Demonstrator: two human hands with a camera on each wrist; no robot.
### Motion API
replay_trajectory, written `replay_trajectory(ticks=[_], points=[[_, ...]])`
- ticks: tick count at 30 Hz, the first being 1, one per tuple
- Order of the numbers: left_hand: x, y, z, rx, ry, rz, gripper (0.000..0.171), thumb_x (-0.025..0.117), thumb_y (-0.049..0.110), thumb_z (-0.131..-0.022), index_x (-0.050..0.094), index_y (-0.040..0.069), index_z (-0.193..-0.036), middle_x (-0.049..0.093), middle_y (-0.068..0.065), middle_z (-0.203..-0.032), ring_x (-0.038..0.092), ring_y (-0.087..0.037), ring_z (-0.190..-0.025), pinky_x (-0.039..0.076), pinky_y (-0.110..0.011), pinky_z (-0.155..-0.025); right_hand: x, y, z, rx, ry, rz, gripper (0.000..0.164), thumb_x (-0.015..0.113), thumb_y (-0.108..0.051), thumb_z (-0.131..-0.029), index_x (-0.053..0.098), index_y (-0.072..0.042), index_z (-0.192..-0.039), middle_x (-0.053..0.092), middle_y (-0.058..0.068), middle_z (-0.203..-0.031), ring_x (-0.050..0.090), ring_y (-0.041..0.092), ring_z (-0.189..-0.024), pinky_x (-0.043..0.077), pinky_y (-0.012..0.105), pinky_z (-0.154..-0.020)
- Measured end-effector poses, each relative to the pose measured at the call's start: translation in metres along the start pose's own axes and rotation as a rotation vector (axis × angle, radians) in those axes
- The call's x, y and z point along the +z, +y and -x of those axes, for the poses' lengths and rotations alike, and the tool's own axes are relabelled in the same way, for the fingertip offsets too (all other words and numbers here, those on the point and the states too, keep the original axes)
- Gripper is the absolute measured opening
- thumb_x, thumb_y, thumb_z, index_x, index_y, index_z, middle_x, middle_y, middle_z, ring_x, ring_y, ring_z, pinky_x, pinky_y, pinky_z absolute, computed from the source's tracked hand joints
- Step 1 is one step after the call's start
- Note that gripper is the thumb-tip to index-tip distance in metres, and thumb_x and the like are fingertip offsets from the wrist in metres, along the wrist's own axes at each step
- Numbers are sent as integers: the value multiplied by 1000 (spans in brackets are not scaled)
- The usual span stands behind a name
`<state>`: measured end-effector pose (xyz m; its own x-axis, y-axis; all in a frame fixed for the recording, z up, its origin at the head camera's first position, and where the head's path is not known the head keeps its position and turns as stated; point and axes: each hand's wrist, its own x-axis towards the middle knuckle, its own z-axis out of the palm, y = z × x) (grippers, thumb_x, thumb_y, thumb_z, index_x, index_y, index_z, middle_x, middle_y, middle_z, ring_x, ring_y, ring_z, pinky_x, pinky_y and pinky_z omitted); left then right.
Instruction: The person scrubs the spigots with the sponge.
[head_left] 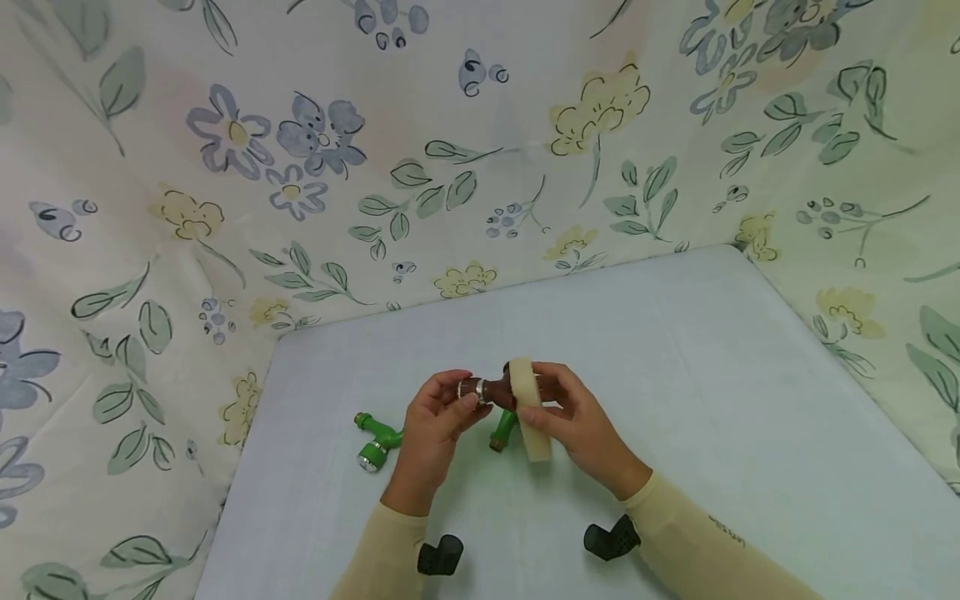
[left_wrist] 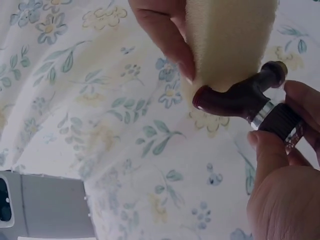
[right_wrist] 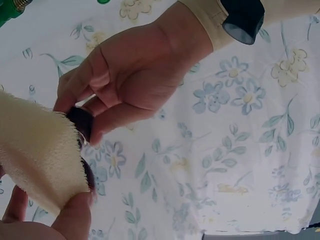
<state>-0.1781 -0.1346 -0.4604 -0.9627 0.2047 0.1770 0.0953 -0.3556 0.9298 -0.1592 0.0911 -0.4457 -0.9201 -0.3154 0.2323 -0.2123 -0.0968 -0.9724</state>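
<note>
Dark brown tap [head_left: 497, 392] with silver band [left_wrist: 262, 116], cream sponge [head_left: 535, 425], green taps [head_left: 385, 435], pale table [head_left: 720, 400], blue-yellow-green floral cloth [head_left: 450, 104]

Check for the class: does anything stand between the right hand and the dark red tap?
Yes: the cream sponge, gripped by the right hand, stands between that hand and the dark red tap, seemingly against its body. Nothing visible separates the left hand from the tap.

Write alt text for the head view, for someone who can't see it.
A person's left hand holds a maroon tap while the right hand grips a cream sponge against it. A green tap and another partly hidden green fitting lie on the white table.
</note>
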Motion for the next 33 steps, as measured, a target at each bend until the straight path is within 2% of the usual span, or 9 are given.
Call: replay_trajectory(ticks=[3, 8, 13, 21, 27, 33], points=[[0, -1, -1, 12, 45, -25, 37, 64, 1, -91, 50, -4, -124, 55, -26, -114, 60, -33, -104, 48, -49, -88, 1, -2, 0, -20, -20, -27, 52, 66, -9, -92, 44, -13, -138, 49, 13, -127, 47, 34, -113, 48, 47, -89], [0, -2, -2, 24, 140, -69, 40, 71, 1, -86, 53, -3, -121, 55, -26, -110, 61, -30, -99, 50, -47, -85, 4, -7, 1, -75, -13, 27, 57, 70, -5, -88, 44, -10, -137, 49, 12, -124, 47, 34, -110, 48, 47, -87], [0, -3, -2, 19, 175, -76, 41, 74, 1, -83, 55, -2, -119, 56, -26, -109, 61, -30, -96, 51, -47, -84, 4, -10, 1, -102, -7, 50, 59, 71, -3, -86, 43, -8, -137, 50, 12, -123, 47, 34, -109, 48, 47, -87], [-1, -2, 0, 4, 135, -79, 42, 75, 7, -84, 54, -1, -120, 54, -28, -111, 60, -33, -100, 51, -47, -85, 2, -8, 1, -95, -7, 53, 58, 71, -4, -86, 44, -10, -137, 49, 11, -124, 47, 32, -110, 47, 50, -87], [-1, -2, 1, -5, 55, -38, 37, 67, 4, -89, 51, -3, -122, 54, -29, -113, 60, -35, -103, 49, -49, -86, -1, -5, 0, -73, -12, 24, 57, 70, -4, -87, 44, -13, -138, 49, 10, -126, 47, 31, -112, 46, 52, -89], [0, 0, 2, -21, 12, 8, 39, 65, 4, -92, 47, -7, -124, 56, -26, -113, 61, -34, -102, 49, -49, -86, -2, -3, -1, -66, -21, -8, 58, 69, -2, -87, 43, -11, -138, 49, 13, -126, 47, 33, -112, 46, 54, -88]])
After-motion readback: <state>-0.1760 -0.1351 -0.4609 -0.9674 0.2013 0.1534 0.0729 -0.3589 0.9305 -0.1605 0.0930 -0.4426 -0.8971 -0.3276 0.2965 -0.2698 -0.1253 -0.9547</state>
